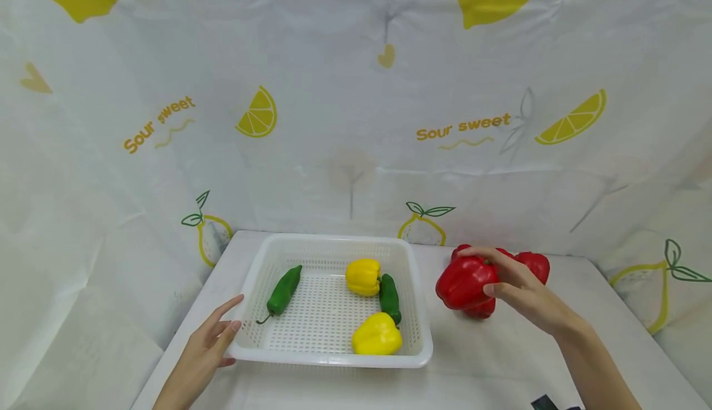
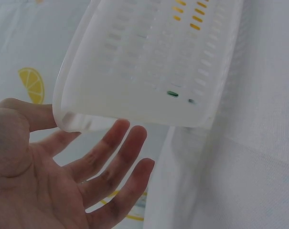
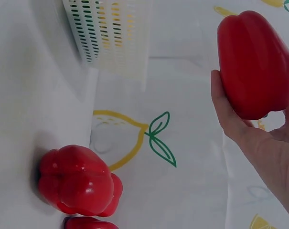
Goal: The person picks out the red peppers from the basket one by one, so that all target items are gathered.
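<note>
My right hand (image 1: 528, 295) grips a glossy red bell pepper (image 1: 464, 283), fingers over its top and thumb at its near side. In the right wrist view this held pepper (image 3: 256, 64) is raised above the other red bell peppers (image 3: 77, 179). My left hand (image 1: 203, 348) is at the left side of a white plastic basket (image 1: 334, 359), thumb and index finger at the rim. Its other fingers (image 2: 120, 181) are loosely extended near the basket's outer wall. Inside the basket lie yellow bell peppers (image 1: 377, 334) and green chili peppers (image 1: 284, 290).
More red bell peppers (image 1: 533, 266) sit at the back right of the white table (image 1: 500, 360), partly hidden by the right hand. A lemon-print curtain (image 1: 345, 150) hangs behind and along both sides. Part of a dark object (image 1: 544, 402) shows at the bottom edge.
</note>
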`<action>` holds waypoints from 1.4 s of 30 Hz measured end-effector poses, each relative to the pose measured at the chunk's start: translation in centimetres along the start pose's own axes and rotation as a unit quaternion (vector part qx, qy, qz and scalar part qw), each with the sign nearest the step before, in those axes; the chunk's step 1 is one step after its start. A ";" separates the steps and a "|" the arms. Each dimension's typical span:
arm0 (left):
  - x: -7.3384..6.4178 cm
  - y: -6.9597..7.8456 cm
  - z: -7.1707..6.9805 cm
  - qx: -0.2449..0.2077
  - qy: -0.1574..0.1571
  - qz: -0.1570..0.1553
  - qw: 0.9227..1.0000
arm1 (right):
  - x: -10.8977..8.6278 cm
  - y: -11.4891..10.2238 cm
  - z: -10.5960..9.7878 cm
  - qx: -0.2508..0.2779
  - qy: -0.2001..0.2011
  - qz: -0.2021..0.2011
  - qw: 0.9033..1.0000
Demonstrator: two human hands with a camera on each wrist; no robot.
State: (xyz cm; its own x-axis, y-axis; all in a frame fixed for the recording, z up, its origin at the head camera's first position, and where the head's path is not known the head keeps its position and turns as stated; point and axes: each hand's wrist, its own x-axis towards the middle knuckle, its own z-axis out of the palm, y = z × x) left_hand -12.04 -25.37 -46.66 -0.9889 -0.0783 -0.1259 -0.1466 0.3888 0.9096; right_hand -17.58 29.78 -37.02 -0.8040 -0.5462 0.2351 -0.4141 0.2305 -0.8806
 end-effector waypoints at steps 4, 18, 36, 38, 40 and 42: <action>0.0 0.1 0.0 0.000 -0.002 -0.009 1.000 | -0.2 0.0 0.0 -0.007 0.009 0.006 1.000; 0.0 0.0 0.0 -0.001 0.001 -0.002 1.000 | -0.5 0.7 0.0 0.080 0.009 -0.001 0.997; -0.1 0.1 0.0 0.001 0.000 -0.004 1.000 | -0.8 0.1 1.4 -0.080 0.075 0.046 0.993; 0.0 0.1 0.0 0.001 0.000 -0.005 1.000 | -0.7 0.0 1.5 -0.099 0.076 0.040 0.991; 0.0 0.1 0.0 0.000 -0.001 -0.003 1.000 | -0.7 0.0 1.5 -0.115 0.076 0.035 0.990; 0.0 0.1 0.0 0.000 -0.001 -0.002 1.000 | -0.7 0.0 1.5 -0.120 0.077 0.030 0.989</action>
State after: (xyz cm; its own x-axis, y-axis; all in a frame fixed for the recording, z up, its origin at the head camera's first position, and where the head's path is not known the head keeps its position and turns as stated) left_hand -12.06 -25.38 -46.60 -0.9883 -0.0786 -0.1304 -0.1508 0.3882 0.9092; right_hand -16.35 28.97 -37.76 -0.8781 -0.4012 0.2609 -0.4380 0.4541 -0.7758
